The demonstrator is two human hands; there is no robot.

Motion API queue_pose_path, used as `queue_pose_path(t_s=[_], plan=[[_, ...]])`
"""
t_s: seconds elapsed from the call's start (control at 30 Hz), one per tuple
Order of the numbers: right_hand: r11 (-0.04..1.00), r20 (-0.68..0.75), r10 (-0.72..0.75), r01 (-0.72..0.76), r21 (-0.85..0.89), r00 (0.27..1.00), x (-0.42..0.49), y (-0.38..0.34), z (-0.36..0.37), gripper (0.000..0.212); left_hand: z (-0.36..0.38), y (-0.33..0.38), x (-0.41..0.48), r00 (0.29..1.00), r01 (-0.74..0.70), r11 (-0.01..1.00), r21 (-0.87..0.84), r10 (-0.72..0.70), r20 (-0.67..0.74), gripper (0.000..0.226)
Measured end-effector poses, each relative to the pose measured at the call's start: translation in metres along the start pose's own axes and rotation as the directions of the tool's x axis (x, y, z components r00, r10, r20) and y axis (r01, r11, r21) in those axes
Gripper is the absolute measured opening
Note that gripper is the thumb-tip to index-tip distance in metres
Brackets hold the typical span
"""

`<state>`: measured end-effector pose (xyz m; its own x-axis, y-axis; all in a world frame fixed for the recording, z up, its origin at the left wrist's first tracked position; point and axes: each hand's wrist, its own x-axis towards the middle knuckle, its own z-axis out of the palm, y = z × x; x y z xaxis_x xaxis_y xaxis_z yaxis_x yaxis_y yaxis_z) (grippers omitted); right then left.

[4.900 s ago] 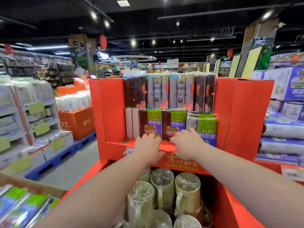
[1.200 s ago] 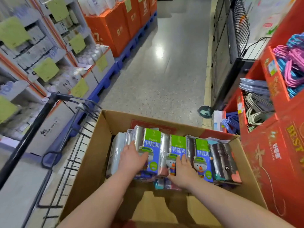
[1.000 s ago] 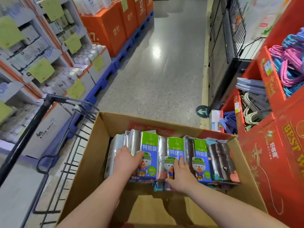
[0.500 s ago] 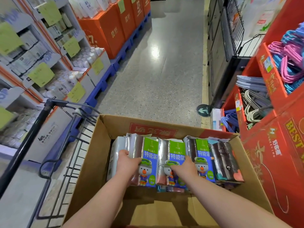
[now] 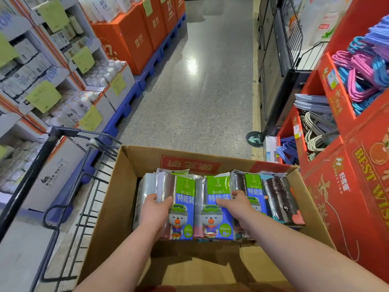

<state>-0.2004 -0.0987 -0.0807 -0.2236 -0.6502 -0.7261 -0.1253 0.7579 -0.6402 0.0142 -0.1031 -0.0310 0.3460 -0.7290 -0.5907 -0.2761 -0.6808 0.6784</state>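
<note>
An open cardboard box (image 5: 117,192) stands in front of me with a row of flat packs inside. Two packs with green tops and blue fronts showing a cartoon bear lie in the middle. My left hand (image 5: 154,209) grips the left blue-green pack (image 5: 183,199), fingers curled over its left edge. My right hand (image 5: 235,204) grips the right blue-green pack (image 5: 219,194), thumb on its front. A third blue-green pack (image 5: 253,186) and dark packs (image 5: 280,197) lie to the right in the box.
A black wire trolley (image 5: 84,186) stands left of the box. A red display carton (image 5: 353,186) with coloured hangers (image 5: 362,72) is close on the right. Shelves of white goods (image 5: 63,102) and orange boxes (image 5: 130,39) line the left. The grey aisle floor (image 5: 195,91) runs ahead.
4.9 s ago both hands were at packs on the red display shelf. Over the last second both hands have drawn the two blue-green packs a little up and toward me within the box.
</note>
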Motion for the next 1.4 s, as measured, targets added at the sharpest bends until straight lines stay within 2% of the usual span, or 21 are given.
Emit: queue_pose_path(t_s=[0.07, 0.1, 0.17, 0.2, 0.33, 0.5, 0.57, 0.67, 0.73, 0.77, 0.9, 1.07, 1.23, 1.4], plan=[[0.999, 0.013, -0.032, 0.032, -0.005, 0.999, -0.009, 0.000, -0.005, 0.041, 0.005, 0.001, -0.005, 1.000, -0.013, 0.999, -0.032, 0.014, 0.019, 0.056], [0.999, 0.005, -0.051, 0.051, -0.017, 0.999, -0.015, 0.000, -0.007, 0.045, 0.007, 0.001, -0.006, 0.999, -0.021, 0.999, -0.048, 0.023, 0.034, 0.061], [0.996, -0.025, -0.082, 0.081, -0.033, 0.996, -0.021, 0.004, -0.017, 0.066, 0.015, 0.001, -0.010, 0.998, -0.015, 0.996, -0.091, 0.021, 0.066, 0.069], [0.995, -0.038, -0.098, 0.097, -0.028, 0.994, -0.024, 0.006, -0.025, 0.069, 0.019, 0.000, -0.010, 0.995, -0.012, 0.991, -0.133, 0.025, 0.094, 0.072], [0.988, -0.096, -0.153, 0.151, -0.028, 0.984, -0.048, 0.011, -0.062, 0.036, 0.045, -0.006, -0.009, 0.981, -0.040, 0.974, -0.222, 0.081, 0.177, 0.084], [0.976, -0.193, -0.195, 0.209, 0.058, 0.962, -0.081, 0.036, -0.108, 0.032, 0.082, -0.007, -0.031, 0.956, -0.124, 0.973, -0.194, 0.170, 0.241, 0.085], [0.972, -0.217, -0.196, 0.219, 0.088, 0.956, -0.098, 0.050, -0.127, 0.031, 0.093, -0.003, -0.056, 0.941, -0.125, 0.971, -0.202, 0.181, 0.285, 0.079], [0.966, -0.274, -0.211, 0.243, 0.087, 0.938, -0.123, 0.077, -0.157, 0.036, 0.103, 0.008, -0.119, 0.917, -0.151, 0.970, -0.190, 0.209, 0.340, 0.049], [0.961, -0.319, -0.220, 0.260, 0.089, 0.922, -0.142, 0.098, -0.177, 0.029, 0.111, 0.005, -0.152, 0.900, -0.168, 0.968, -0.185, 0.227, 0.373, 0.024], [0.958, -0.336, -0.220, 0.267, 0.102, 0.916, -0.154, 0.108, -0.186, 0.026, 0.114, 0.002, -0.168, 0.891, -0.178, 0.968, -0.175, 0.235, 0.389, 0.019], [0.949, -0.369, -0.200, 0.273, 0.156, 0.908, -0.200, 0.157, -0.220, 0.023, 0.136, -0.012, -0.224, 0.850, -0.218, 0.964, -0.154, 0.265, 0.455, 0.011], [0.947, -0.430, -0.188, 0.279, 0.159, 0.883, -0.246, 0.218, -0.263, 0.026, 0.172, -0.041, -0.285, 0.817, -0.200, 0.965, -0.169, 0.260, 0.515, 0.018], [0.941, -0.518, -0.187, 0.304, 0.150, 0.835, -0.291, 0.267, -0.308, 0.020, 0.211, -0.058, -0.345, 0.740, -0.241, 0.955, -0.174, 0.297, 0.604, 0.013], [0.921, -0.613, -0.163, 0.342, 0.185, 0.773, -0.330, 0.309, -0.353, 0.021, 0.249, -0.060, -0.404, 0.673, -0.266, 0.943, -0.203, 0.332, 0.661, 0.018]])
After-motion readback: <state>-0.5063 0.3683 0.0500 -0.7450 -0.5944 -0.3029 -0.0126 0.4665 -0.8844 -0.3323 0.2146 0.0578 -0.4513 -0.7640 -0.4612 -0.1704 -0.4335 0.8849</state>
